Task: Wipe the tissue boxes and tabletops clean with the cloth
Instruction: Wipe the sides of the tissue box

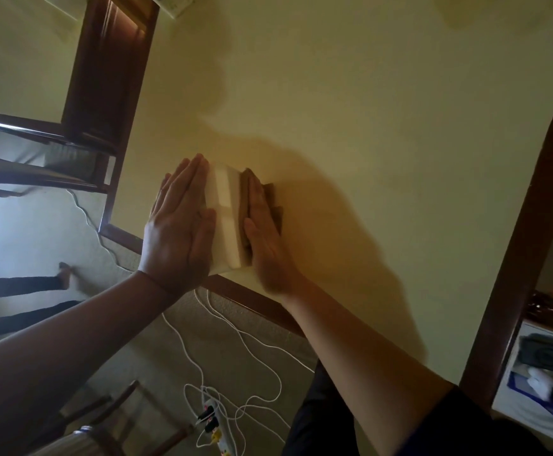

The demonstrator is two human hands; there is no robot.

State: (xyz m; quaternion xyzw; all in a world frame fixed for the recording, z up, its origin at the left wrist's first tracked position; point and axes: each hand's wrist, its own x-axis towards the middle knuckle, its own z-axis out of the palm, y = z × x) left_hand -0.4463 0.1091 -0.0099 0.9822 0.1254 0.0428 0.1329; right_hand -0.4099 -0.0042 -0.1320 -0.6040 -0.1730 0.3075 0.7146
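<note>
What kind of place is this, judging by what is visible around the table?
Probably a room in a home, perhaps a dining area. A wood-edged table stands on carpet, with a dark wooden chair beside it and a power strip with white cables on the floor.

— The tabletop (351, 110)?
— Smooth, matt cream, with a glossy dark wood edge (518, 245).
— And the tissue box (227, 222)?
— Smooth white card by its look; the brown cloth (273, 199) against it looks soft.

No legible text, labels or numbers anywhere.
</note>
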